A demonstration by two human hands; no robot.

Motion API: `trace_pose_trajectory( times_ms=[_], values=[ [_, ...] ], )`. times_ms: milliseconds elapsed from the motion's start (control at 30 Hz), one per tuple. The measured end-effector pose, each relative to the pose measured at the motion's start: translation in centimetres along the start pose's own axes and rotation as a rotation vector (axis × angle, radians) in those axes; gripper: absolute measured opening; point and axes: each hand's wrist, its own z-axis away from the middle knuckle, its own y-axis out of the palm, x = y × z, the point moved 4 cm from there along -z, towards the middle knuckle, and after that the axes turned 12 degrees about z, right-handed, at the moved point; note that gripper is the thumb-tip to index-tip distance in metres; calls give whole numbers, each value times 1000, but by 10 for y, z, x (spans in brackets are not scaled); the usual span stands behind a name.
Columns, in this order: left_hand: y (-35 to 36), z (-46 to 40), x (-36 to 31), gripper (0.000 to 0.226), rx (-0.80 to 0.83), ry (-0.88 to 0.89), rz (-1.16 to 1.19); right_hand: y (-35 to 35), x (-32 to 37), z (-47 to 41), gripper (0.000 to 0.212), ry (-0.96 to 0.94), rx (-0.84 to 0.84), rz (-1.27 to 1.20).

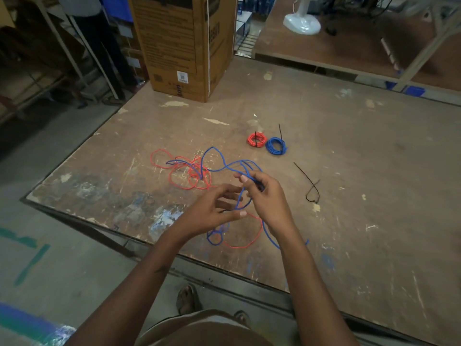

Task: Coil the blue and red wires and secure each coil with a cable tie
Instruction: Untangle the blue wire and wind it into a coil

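On the worn table [349, 171], loose red wire [179, 173] lies tangled at the left. The left hand [214, 211], fingers loosely spread, pinches blue wire [224, 166] at thumb and fingertip. The right hand [267, 193] grips the same wire's loops. Farther right sit a tied red coil [256, 140], a tied blue coil [275, 146], and a spare cable tie [309, 183].

bench [336, 136]: worn, scratched wood | cardboard box [182, 46]: stood upright at far edge | white fan base [301, 22]: sat on neighbouring table [349, 48]
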Motion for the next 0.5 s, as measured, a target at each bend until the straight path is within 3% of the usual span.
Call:
trace_pose_trajectory(
  times_ms=[100,133,233,367,500],
  values=[
    [-2,-3,-4,21,-122,273,-258,-1,4,-1,22,-13,-27,158],
    [-3,-3,-4,22,-146,316,-263,-1,3,-1,22,2,-42,195],
    [2,-4,1,39,-206,221,33,-1,-2,-1,26,47,-82,149],
    [6,-7,21,44,-401,64,473,9,-9,-1,29,98,-140,53],
    [10,-7,32,36,-473,18,858,8,-19,-3,36,78,-205,331]
  ],
)
